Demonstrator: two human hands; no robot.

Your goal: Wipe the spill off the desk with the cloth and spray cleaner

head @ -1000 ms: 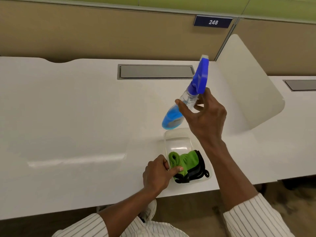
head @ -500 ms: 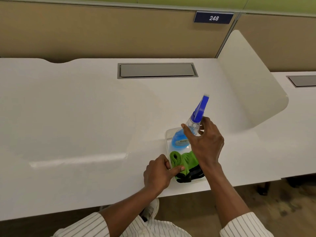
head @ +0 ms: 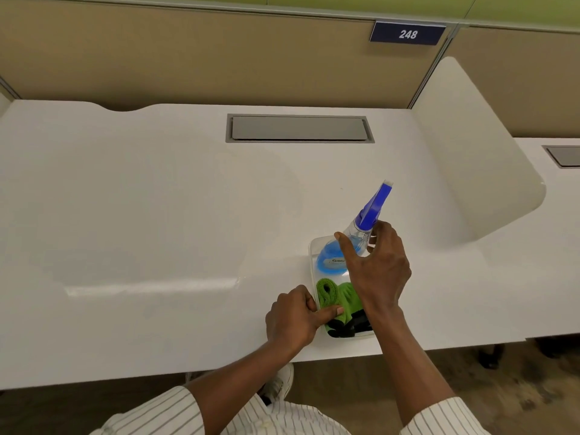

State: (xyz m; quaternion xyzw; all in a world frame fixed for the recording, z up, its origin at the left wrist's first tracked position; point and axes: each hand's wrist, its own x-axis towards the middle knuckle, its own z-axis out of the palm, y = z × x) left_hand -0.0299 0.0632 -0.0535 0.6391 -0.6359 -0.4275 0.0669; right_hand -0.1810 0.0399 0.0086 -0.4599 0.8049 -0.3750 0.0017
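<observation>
The right hand grips the neck of a clear plastic spray bottle of blue liquid with a blue trigger head, tilted, its base down in the far end of a clear plastic tray on the white desk. Just below that hand, in the tray's near end, lies a rolled green cloth with black edging. The left hand, fingers curled, pinches the tray's left wall, thumb resting against the cloth
</observation>
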